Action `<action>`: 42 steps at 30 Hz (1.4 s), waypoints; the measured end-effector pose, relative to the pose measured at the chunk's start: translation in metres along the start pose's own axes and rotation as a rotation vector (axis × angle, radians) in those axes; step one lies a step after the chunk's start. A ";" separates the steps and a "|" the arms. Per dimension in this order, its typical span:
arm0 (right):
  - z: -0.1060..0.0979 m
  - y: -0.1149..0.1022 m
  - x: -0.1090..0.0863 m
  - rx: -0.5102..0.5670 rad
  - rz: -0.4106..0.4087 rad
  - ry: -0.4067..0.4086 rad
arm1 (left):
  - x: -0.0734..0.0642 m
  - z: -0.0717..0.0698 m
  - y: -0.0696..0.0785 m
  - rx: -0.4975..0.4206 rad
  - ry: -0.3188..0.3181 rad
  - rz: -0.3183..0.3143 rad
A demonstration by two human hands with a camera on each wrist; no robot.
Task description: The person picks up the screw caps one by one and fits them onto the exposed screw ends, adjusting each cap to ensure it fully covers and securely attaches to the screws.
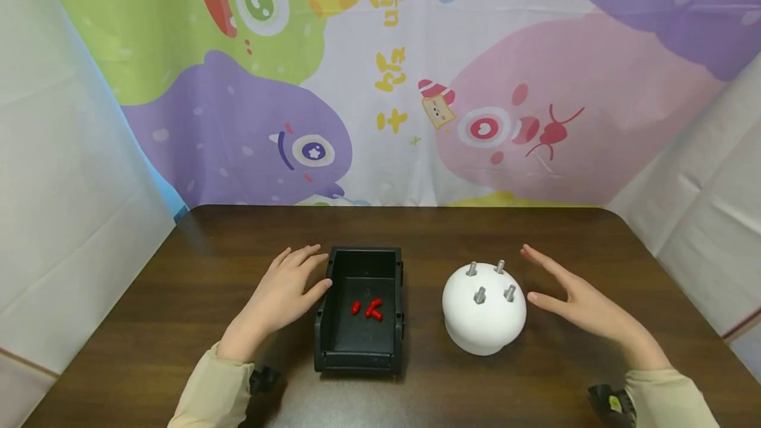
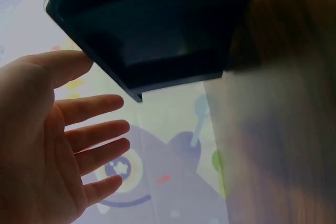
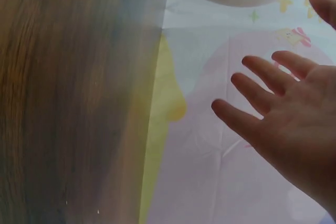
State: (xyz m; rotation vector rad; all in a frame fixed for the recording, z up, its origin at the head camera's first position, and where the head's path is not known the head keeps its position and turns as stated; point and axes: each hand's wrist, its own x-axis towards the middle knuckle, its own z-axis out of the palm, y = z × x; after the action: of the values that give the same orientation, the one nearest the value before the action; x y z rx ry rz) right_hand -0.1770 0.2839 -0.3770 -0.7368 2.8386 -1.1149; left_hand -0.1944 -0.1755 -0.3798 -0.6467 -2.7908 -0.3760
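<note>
Bolts (image 1: 479, 295) poked up from the white ball (image 1: 483, 327) on the counter (image 1: 458, 395). Beside it, I saw the black bin (image 1: 364, 341) stretch away longways. The left hand (image 1: 287, 290) was spread at its left side, the right hand (image 1: 581, 300) spread near the ball.

The head view is bright and mostly clear. The ball (image 1: 483, 322) is light on top and greyer low down. A pale shine sits on the near part of the table (image 1: 333, 405). The left wrist view is dimmer, and the bin (image 2: 157, 35) looks almost black. Both wrist views look soft and hazy.
</note>
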 end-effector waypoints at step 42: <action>0.026 -0.006 0.006 0.047 -0.036 -0.048 | 0.012 0.023 0.051 0.144 -0.087 0.159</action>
State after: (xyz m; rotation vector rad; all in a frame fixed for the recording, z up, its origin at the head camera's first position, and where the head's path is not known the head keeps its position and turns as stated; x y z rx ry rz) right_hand -0.1753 0.2609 -0.3916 -0.8035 2.7601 -1.1487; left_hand -0.1858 -0.1197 -0.3875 -0.8615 -2.7901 -0.1176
